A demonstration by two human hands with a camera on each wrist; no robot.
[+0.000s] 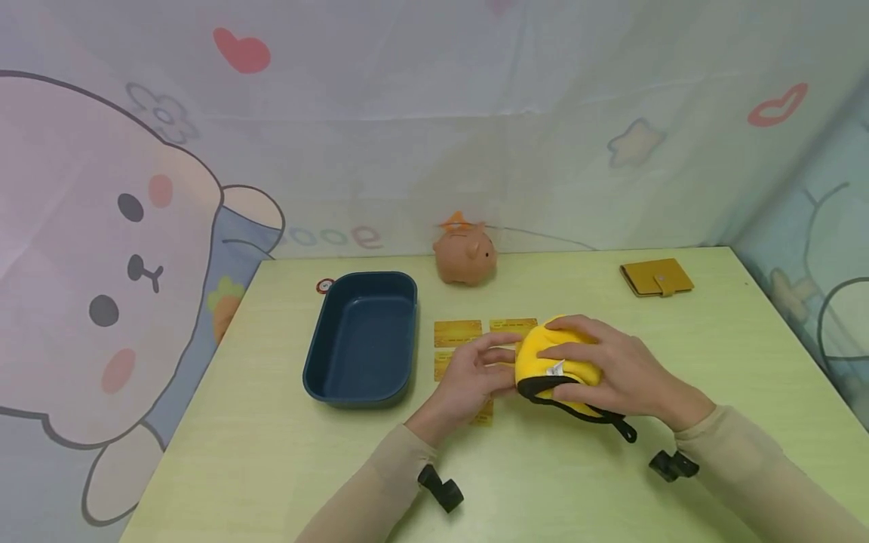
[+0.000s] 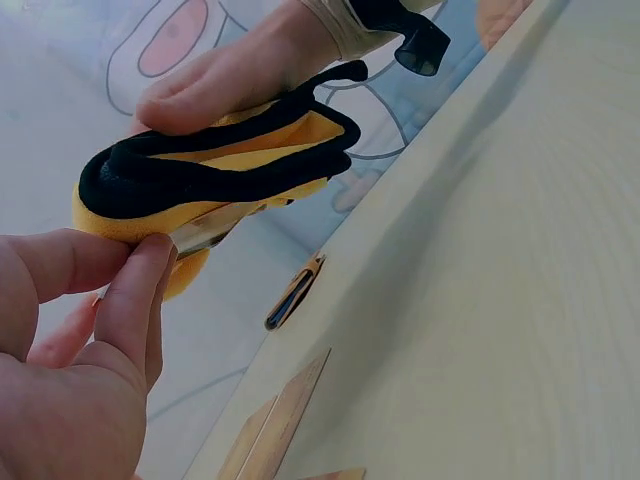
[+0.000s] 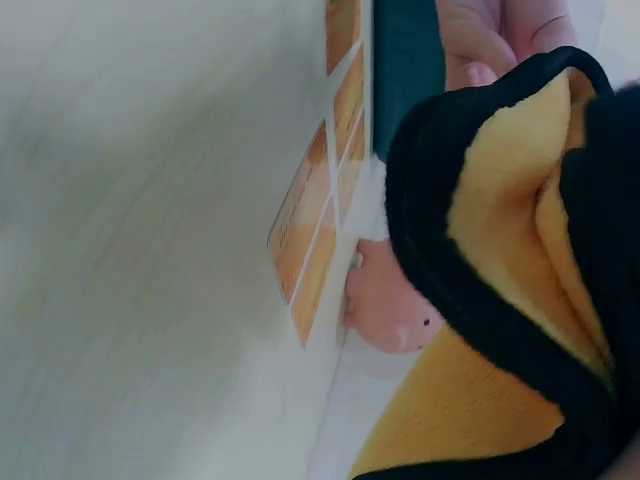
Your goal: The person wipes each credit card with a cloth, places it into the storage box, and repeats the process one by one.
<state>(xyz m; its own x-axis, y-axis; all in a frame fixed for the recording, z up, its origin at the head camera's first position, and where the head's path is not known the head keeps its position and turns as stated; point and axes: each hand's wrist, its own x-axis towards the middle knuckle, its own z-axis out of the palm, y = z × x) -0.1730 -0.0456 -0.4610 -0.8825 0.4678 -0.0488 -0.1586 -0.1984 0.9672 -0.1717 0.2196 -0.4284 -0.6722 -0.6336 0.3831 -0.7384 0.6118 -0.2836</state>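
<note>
My right hand [image 1: 614,369] grips a folded yellow fleece cloth [image 1: 536,349] from above and the right, its fingers spread over the top. Black edging runs along the near side of the cloth, ending in a small black loop [image 1: 626,431]; a white label [image 1: 557,368] shows on it. At its left end my left hand [image 1: 471,377] pinches the cloth between thumb and fingers. In the left wrist view a pale shiny strip [image 2: 207,226] shows beside those fingertips, against the cloth. Several gold cards [image 1: 458,332] lie on the table under and behind the left hand, partly hidden.
A dark blue rectangular tub [image 1: 404,339] stands left of the cards. At the back sits a pink piggy bank [image 1: 465,256], with a small red-and-white round token [image 1: 324,286] by the tub's far corner. A mustard wallet [image 1: 655,277] lies at the back right.
</note>
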